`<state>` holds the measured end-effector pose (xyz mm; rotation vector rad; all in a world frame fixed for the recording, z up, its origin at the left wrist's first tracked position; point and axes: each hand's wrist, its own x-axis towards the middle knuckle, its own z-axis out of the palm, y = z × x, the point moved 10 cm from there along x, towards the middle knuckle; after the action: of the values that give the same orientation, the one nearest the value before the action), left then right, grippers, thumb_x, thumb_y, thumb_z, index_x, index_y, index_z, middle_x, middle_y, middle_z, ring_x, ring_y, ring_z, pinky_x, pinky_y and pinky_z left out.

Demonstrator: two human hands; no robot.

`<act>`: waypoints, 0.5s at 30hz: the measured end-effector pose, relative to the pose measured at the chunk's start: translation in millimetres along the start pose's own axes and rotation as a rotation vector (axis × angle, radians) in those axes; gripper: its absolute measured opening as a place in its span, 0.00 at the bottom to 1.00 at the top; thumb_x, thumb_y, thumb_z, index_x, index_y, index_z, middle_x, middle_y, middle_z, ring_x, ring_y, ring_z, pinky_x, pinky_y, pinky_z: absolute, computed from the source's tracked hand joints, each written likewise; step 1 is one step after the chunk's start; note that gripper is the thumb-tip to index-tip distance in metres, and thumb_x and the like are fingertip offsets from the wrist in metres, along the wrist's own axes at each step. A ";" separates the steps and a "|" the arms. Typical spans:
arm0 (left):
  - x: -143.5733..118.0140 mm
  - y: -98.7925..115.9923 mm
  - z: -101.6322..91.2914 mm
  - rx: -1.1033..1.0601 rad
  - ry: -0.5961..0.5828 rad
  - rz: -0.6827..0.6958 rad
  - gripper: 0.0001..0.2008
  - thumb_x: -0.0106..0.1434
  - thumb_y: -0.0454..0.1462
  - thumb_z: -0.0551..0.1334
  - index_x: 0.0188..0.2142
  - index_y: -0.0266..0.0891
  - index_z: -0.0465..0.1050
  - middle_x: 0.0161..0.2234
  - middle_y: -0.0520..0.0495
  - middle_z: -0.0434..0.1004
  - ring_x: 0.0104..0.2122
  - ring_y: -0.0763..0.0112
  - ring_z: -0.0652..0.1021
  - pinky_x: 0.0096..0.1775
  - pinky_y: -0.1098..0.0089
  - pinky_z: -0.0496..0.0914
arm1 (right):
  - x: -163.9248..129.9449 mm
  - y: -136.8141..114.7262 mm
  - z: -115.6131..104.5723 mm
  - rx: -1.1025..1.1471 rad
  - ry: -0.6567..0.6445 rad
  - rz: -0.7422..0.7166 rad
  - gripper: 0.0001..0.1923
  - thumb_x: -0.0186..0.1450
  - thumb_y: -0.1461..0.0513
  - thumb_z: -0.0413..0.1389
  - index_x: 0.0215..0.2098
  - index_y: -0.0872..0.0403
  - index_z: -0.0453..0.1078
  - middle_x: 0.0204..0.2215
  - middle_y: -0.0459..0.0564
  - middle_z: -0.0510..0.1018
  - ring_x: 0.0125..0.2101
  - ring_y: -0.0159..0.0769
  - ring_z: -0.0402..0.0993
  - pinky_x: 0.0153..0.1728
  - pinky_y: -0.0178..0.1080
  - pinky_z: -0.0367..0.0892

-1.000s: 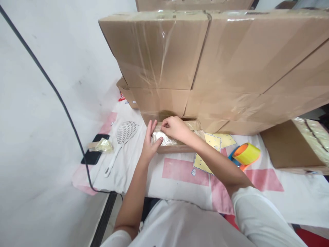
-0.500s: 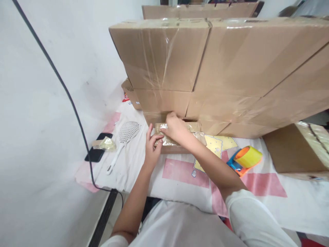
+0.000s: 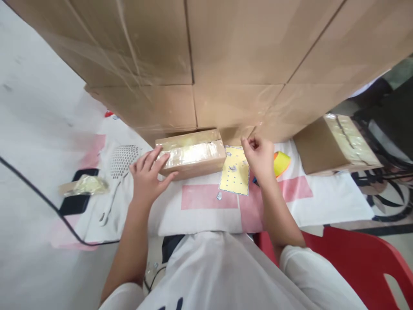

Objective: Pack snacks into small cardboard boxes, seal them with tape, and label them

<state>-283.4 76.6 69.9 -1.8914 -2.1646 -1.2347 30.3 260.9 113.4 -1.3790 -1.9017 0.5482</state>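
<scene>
Head view: the left hand (image 3: 149,174) lies spread, fingers flat on the near left end of the small taped box (image 3: 191,153) — which sits at the desk's (image 3: 322,202) back edge, against the stacked cartons (image 3: 206,56). The right hand (image 3: 260,157) hovers loosely curled just right of the box, fingertips pinched on nothing visible, above the tape dispenser (image 3: 281,162)

- Small box (image 3: 191,153): on the cloth (image 3: 322,202), before the stacked cartons (image 3: 206,64).
- Slotted spoon (image 3: 118,172): left of it.
- Tape dispenser (image 3: 281,162): right of it.
</scene>
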 end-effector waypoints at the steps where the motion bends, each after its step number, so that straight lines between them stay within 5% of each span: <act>1: 0.2 -3.4 -2.0 0.009 -0.003 -0.008 0.32 0.53 0.52 0.76 0.57 0.53 0.77 0.67 0.47 0.69 0.65 0.40 0.67 0.68 0.46 0.45 | -4.8 25.0 1.9 -0.023 -0.050 0.060 0.14 0.69 0.55 0.56 0.27 0.53 0.66 0.20 0.43 0.68 0.23 0.32 0.62 0.30 0.36 0.57; 4: -3.6 -9.2 -12.9 0.067 -0.003 0.018 0.29 0.56 0.50 0.75 0.57 0.55 0.77 0.64 0.50 0.73 0.63 0.43 0.70 0.68 0.47 0.48 | -20.0 79.3 27.9 -0.109 -0.252 0.188 0.10 0.68 0.60 0.55 0.34 0.55 0.75 0.29 0.49 0.79 0.31 0.36 0.72 0.34 0.37 0.61; 6: -9.3 -9.5 -22.2 0.123 0.000 0.065 0.28 0.58 0.49 0.73 0.58 0.57 0.76 0.63 0.52 0.74 0.63 0.45 0.71 0.67 0.48 0.50 | -26.3 92.9 47.4 -0.129 -0.336 0.208 0.11 0.68 0.62 0.53 0.39 0.56 0.78 0.35 0.51 0.82 0.36 0.38 0.76 0.38 0.36 0.64; 15: -37.3 -28.1 -57.4 0.188 -0.003 0.056 0.27 0.63 0.49 0.69 0.61 0.61 0.73 0.63 0.56 0.74 0.62 0.41 0.72 0.65 0.40 0.57 | -8.7 70.9 102.3 -0.200 -0.485 0.100 0.18 0.69 0.65 0.54 0.54 0.58 0.78 0.44 0.58 0.83 0.44 0.43 0.78 0.46 0.39 0.67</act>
<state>-323.9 15.0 76.1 -1.8652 -2.1277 -0.9812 0.0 283.7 -5.4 -1.5801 -2.3304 0.8185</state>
